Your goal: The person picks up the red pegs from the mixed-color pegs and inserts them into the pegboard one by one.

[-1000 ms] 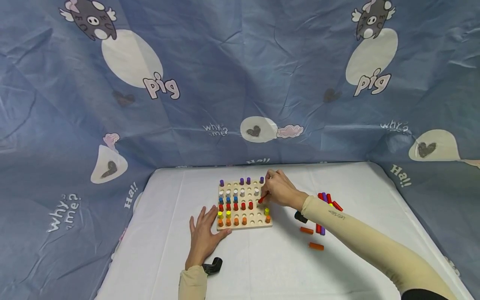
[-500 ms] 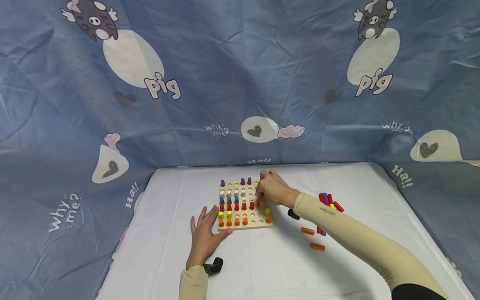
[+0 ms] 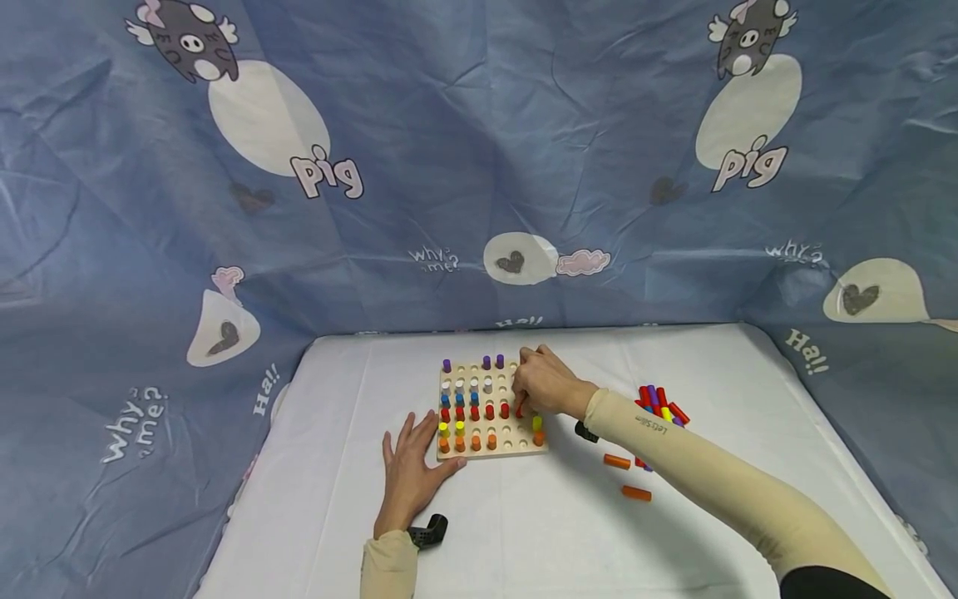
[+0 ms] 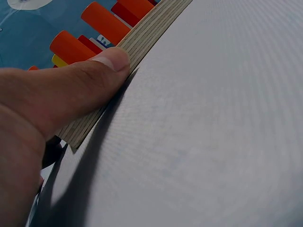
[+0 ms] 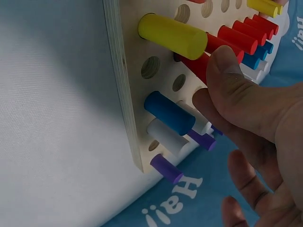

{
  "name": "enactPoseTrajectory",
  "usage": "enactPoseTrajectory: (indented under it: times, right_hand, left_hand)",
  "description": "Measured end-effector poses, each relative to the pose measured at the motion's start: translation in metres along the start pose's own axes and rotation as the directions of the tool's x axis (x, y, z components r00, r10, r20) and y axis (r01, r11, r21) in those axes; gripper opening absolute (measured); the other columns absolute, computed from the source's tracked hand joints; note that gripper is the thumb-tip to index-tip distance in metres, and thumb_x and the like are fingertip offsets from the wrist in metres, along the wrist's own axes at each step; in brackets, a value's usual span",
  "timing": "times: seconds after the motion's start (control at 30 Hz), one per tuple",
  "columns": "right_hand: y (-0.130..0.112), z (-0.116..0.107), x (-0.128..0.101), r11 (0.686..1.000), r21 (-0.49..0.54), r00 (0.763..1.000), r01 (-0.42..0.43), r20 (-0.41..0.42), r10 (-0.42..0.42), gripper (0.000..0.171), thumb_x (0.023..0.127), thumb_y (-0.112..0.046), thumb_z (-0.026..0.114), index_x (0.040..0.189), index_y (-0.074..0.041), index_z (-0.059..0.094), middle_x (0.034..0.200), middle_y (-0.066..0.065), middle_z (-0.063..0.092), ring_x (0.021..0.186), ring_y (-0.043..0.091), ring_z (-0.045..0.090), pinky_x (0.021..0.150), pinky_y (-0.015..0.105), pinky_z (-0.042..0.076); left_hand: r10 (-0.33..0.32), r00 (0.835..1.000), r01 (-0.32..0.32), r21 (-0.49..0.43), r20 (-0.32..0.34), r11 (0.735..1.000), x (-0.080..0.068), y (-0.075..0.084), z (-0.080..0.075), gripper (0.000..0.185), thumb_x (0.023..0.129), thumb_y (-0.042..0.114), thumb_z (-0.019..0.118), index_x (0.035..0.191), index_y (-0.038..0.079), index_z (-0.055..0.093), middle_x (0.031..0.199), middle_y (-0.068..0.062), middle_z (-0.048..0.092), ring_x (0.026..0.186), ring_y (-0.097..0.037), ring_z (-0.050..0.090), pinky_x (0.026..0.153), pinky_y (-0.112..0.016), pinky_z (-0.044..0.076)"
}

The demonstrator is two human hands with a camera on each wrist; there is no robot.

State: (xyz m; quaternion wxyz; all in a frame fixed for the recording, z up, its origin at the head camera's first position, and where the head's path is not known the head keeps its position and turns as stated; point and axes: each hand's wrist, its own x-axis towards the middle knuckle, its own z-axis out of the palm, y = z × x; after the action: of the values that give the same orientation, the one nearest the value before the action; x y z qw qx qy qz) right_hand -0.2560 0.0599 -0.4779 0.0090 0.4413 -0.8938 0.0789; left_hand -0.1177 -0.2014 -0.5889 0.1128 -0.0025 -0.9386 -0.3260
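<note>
A: What has changed at the board (image 5: 130, 71)?

B: The red peg (image 3: 520, 411) is straighter and lower than a second ago. I judge its end to be entering a hole, extending the row of red pegs (image 3: 475, 413) by one.

A: State of the right hand (image 3: 548, 384)?

B: Thumb and a fingertip pinch the peg, near the yellow peg (image 5: 173, 35); the wrist is above the surface (image 3: 524, 532).

A: And the left hand (image 3: 410, 468)?

B: Fingers spread apart at the board's left side, thumb against its near edge, apparently steadying it.
</note>
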Motion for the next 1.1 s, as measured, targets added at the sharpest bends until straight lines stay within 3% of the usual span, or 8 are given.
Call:
enactPoseTrajectory:
  times: [0.6,0.83,1.1]
  right_hand:
    - [0.0020,0.0066,0.0042,1.000,-0.009,1.000,0.001,0.023,0.000,0.017,0.065,-0.027,0.100,0.072,-0.026,0.084,0.071,-0.017,0.074,0.082,0.015,0.053,0.079,0.038,0.042]
    - [-0.0027,0.0086,0.0053,0.998,0.055,0.996,-0.019,0.092,0.013,0.016,0.067,-0.029,0.098,0.076,-0.025,0.086,0.074,-0.017,0.075,0.084,0.015,0.052,0.081,0.040,0.041]
    - [-0.0002,0.0070,0.0059,0.999,0.025,0.996,-0.021,0.090,0.019,0.017,0.069,-0.030,0.098,0.080,-0.026,0.085,0.080,-0.014,0.078,0.080,0.014,0.060,0.083,0.043,0.043]
  left_hand:
    - [0.031,0.999,-0.031,0.006,-0.031,0.999,-0.0001,-0.0032,0.0039,0.088,0.080,0.048,0.090,0.150,0.004,0.060,0.157,-0.016,0.057,0.156,-0.046,0.035,0.125,-0.076,0.005]
    - [0.012,1.000,-0.012,0.013,-0.013,1.000,-0.0020,-0.0024,0.0034,0.087,0.080,0.048,0.090,0.150,0.005,0.060,0.158,-0.015,0.057,0.156,-0.045,0.035,0.125,-0.076,0.006]
    - [0.013,1.000,-0.012,0.009,-0.010,1.000,0.0004,-0.0022,0.0017,0.088,0.080,0.049,0.089,0.151,0.005,0.059,0.158,-0.015,0.056,0.157,-0.045,0.033,0.126,-0.075,0.004]
